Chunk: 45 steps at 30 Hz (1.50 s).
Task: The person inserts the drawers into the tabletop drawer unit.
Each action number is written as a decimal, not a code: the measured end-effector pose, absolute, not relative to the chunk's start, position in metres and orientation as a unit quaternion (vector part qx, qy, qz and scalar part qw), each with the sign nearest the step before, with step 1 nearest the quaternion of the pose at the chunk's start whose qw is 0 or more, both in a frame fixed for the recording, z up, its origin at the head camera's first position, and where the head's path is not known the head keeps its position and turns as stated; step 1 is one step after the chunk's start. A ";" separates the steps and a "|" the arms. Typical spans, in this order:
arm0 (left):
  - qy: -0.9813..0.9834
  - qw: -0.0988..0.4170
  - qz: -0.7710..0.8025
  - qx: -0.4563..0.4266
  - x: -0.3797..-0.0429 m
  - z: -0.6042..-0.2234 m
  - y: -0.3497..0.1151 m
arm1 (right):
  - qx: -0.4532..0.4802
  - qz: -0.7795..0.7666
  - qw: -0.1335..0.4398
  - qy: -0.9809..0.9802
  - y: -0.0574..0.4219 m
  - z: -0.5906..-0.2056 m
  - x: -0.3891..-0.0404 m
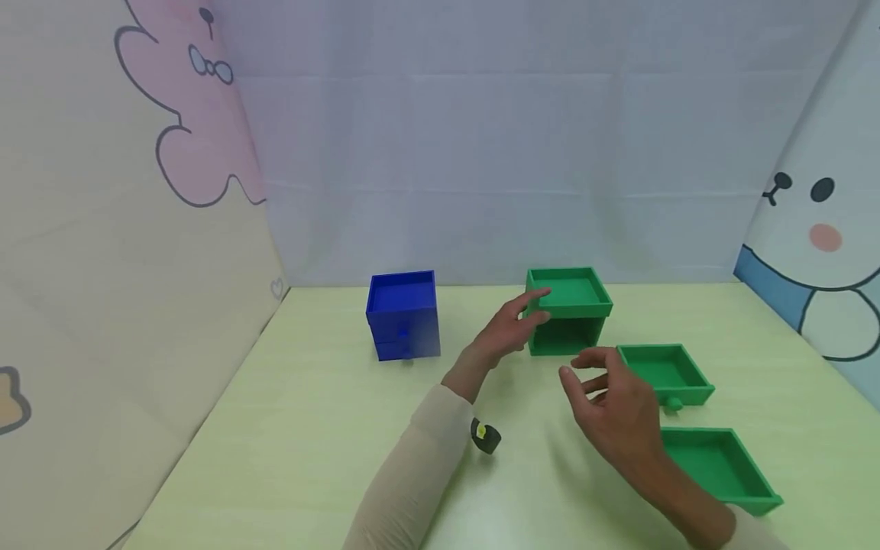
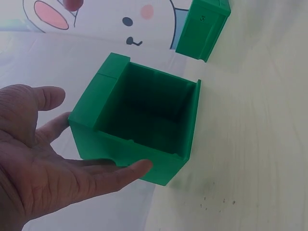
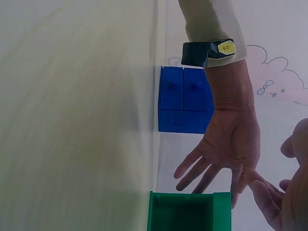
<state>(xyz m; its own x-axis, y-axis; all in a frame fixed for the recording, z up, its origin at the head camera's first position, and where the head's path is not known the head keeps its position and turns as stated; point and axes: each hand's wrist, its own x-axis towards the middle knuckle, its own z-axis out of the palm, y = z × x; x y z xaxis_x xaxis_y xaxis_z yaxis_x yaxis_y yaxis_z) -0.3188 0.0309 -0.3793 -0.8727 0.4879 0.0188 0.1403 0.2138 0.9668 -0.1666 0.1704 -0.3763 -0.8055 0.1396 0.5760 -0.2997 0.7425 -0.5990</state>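
A green cabinet shell [image 1: 569, 312] with a recessed top and a hollow front stands at the back of the table. At its left side is my left hand [image 1: 509, 334], fingers extended along the wall and thumb apart; the left wrist view shows the hand [image 2: 62, 168] beside the shell [image 2: 132, 154], contact uncertain. My right hand [image 1: 619, 412] hovers in front, fingers loosely bent, thumb and index finger apart, holding nothing. Right of it lie a small green drawer [image 1: 663, 367] with a round knob and a larger green drawer [image 1: 718, 462], partly hidden by that hand and forearm.
A blue cabinet [image 1: 406, 325] with its drawers closed stands left of the green shell. A black band with a yellow tag [image 1: 485, 435] is on the left wrist. Cloth walls with cartoon animals [image 1: 825, 237] border the pale table [image 1: 296, 443].
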 end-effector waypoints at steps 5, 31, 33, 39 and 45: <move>0.761 0.148 0.600 0.196 -0.320 -0.379 0.031 | 0.044 0.349 0.329 -0.876 0.173 -0.378 -0.165; 0.753 0.134 0.616 0.189 -0.322 -0.399 0.044 | -0.184 0.317 0.181 -0.913 0.252 -0.370 -0.117; 0.747 0.127 0.628 0.178 -0.322 -0.399 0.046 | -0.195 0.324 0.179 -0.908 0.252 -0.371 -0.113; 0.724 0.095 0.673 0.115 -0.326 -0.398 0.056 | -0.240 0.345 0.193 -0.887 0.251 -0.374 -0.105; 0.725 0.088 0.677 0.093 -0.326 -0.398 0.062 | -0.290 0.310 0.158 -0.891 0.257 -0.376 -0.099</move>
